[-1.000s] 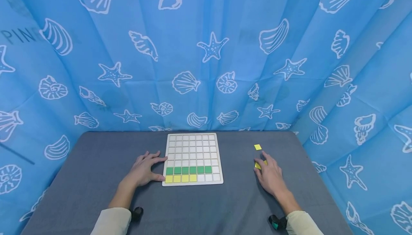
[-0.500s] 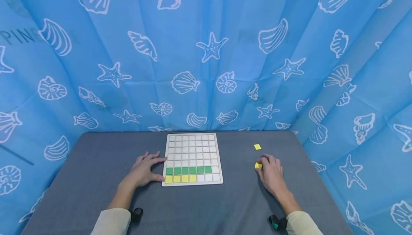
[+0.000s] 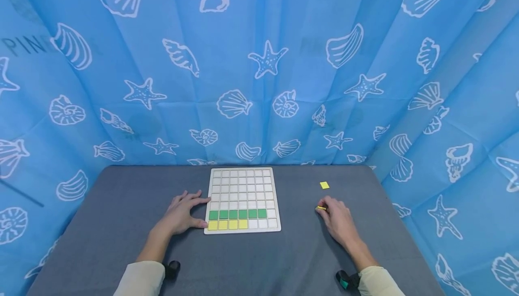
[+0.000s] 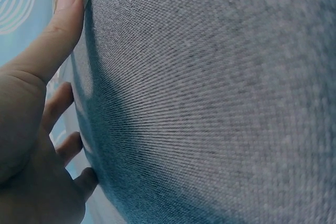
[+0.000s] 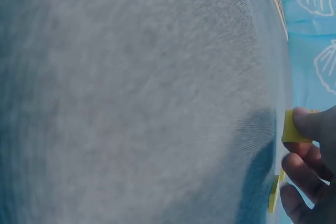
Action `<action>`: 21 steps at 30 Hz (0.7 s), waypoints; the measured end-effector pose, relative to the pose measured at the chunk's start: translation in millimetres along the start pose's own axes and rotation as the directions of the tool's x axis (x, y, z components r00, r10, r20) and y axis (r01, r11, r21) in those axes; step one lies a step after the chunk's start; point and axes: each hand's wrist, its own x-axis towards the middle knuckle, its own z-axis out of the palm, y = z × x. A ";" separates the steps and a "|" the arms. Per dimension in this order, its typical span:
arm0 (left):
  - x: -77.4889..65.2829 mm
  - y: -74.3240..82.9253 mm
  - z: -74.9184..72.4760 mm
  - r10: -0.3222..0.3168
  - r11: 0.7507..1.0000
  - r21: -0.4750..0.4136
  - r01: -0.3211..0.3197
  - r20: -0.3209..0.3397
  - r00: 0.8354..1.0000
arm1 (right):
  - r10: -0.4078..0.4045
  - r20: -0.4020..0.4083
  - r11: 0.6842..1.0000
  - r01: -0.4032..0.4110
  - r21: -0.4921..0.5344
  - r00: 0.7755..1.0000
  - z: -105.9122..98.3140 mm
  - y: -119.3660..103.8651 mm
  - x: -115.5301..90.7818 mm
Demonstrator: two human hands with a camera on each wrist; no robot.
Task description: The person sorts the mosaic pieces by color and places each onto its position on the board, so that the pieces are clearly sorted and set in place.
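Note:
My left hand (image 3: 180, 215) is spread on the table, its thumb and index fingertip touching the left edge of a white grid board (image 3: 243, 232). In the left wrist view, the thumb (image 4: 65, 11) touches the board's corner. Several yellow tiles fill the left part of the board's nearest row, with several green tiles (image 3: 243, 214) in the row behind. To the right of the board, my right hand (image 3: 338, 221) pinches a yellow square tile (image 5: 295, 127) between thumb and fingers. In the head view that tile appears almost edge-on (image 3: 321, 207).
Beyond the right hand lies a loose yellow tile (image 3: 324, 185). The right wrist view shows yellow pieces (image 5: 273, 194) on the table below the fingers. A grey cloth covers the table (image 3: 251, 264). Blue shell-patterned curtains (image 3: 259, 120) hang behind it and at the sides.
My right fingers have closed on the yellow tile and tilted it from flat-facing to nearly edge-on, shifting slightly left. The left hand and board have not moved.

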 end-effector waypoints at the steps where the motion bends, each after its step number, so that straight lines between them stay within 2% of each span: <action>1: -0.3 0.1 -0.3 0.000 1.000 -0.002 0.000 0.000 1.000 | 0.001 0.011 1.000 -0.001 0.021 1.000 0.0 -0.7 0.5; 8: 0.4 -0.7 0.1 0.001 1.000 0.004 -0.001 -0.002 1.000 | 0.081 0.098 0.975 -0.099 0.197 0.992 -1.4 -7.3 2.3; 21: 0.7 -0.9 -0.6 0.001 1.000 0.008 -0.001 0.006 1.000 | 0.082 0.130 0.954 -0.116 0.278 0.988 2.6 -33.4 7.4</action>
